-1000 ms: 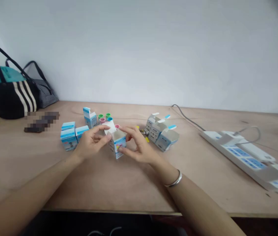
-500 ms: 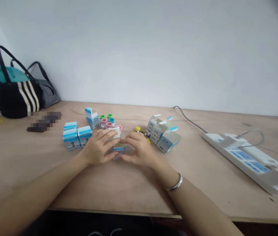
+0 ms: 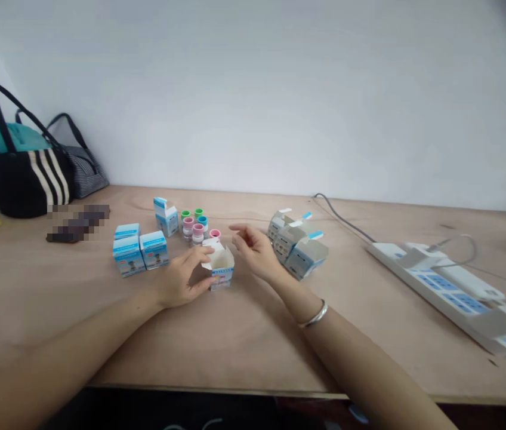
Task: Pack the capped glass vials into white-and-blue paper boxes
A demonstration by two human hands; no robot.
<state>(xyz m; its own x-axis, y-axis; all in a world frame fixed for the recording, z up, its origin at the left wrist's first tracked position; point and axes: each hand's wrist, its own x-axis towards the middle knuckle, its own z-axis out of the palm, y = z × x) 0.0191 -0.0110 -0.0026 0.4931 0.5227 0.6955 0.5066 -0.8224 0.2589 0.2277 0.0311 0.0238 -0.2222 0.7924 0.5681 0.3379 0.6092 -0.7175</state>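
Observation:
A small blue-and-white carton (image 3: 222,278) stands upright on the table with its top flaps raised. My left hand (image 3: 185,278) grips it from the left, thumb at the front and fingers at the back. My right hand (image 3: 255,251) is just right of the carton, apart from it, fingers spread and holding nothing. Behind the carton stands a small bottle with a pink cap (image 3: 215,235). Several more little bottles (image 3: 197,233) with pink, green and blue caps cluster to its left.
Closed blue cartons (image 3: 128,255) sit to the left, with an open-topped carton (image 3: 166,220) behind them. Several open cartons (image 3: 303,257) lie at right. A power strip (image 3: 441,292) with cables, a dark pixelated object (image 3: 76,226) and a black bag (image 3: 24,179) are farther out.
My right hand has left the carton, moving right and slightly back, and its fingers have opened. My left hand stays on the carton, whose open top now shows.

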